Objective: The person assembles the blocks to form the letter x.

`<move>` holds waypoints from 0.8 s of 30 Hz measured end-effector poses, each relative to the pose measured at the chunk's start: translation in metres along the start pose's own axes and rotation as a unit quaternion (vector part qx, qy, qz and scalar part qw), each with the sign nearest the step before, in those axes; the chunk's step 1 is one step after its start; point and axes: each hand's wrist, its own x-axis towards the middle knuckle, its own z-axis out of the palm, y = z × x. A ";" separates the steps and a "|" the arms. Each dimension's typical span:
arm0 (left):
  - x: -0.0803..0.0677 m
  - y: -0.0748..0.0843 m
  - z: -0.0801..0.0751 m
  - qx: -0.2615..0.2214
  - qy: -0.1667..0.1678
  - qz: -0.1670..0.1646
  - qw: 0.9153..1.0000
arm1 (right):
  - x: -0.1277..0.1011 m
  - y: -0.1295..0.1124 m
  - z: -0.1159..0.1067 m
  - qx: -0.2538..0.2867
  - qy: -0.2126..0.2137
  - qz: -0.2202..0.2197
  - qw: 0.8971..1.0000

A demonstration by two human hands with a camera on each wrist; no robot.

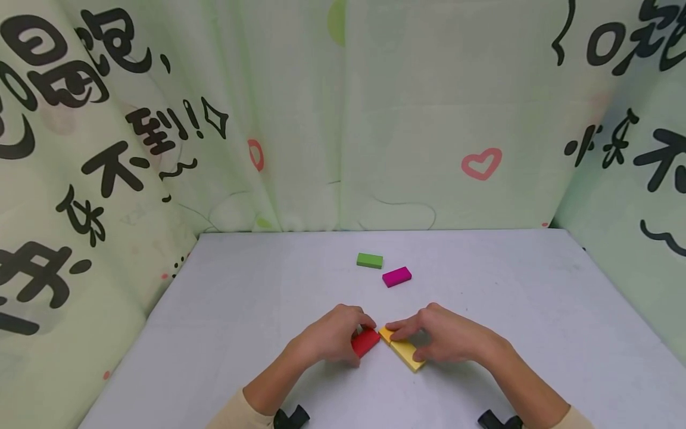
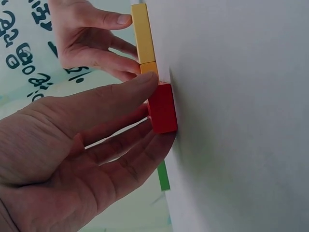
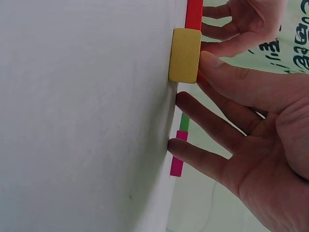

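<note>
Near the front middle of the table, my left hand (image 1: 339,335) holds a red block (image 1: 366,342) between thumb and fingers. The left wrist view also has this red block (image 2: 163,108), its thumb near the top edge. My right hand (image 1: 450,335) grips a long yellow block (image 1: 406,353), thumb at its near end and fingers towards its far end. Between the yellow and red blocks is a short orange-yellow block (image 1: 384,334), partly covered by fingertips. The row of yellow pieces slants and meets the red block at a corner. In the right wrist view the yellow block (image 3: 185,55) shows its end face.
Beyond the hands, a green block (image 1: 370,261) and a magenta block (image 1: 397,277) lie apart on the white table (image 1: 268,280). A printed pale green curtain (image 1: 418,119) encloses the table's back and sides.
</note>
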 end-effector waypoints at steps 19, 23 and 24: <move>0.000 -0.001 0.001 -0.035 -0.008 0.014 0.999 | 0.001 0.001 0.000 0.005 -0.005 -0.005 1.000; 0.002 0.000 0.002 -0.034 -0.009 0.012 0.999 | 0.001 0.001 0.000 0.004 -0.006 -0.001 1.000; 0.002 0.000 0.002 -0.034 -0.008 0.011 0.999 | 0.001 0.001 0.000 0.005 -0.006 0.000 1.000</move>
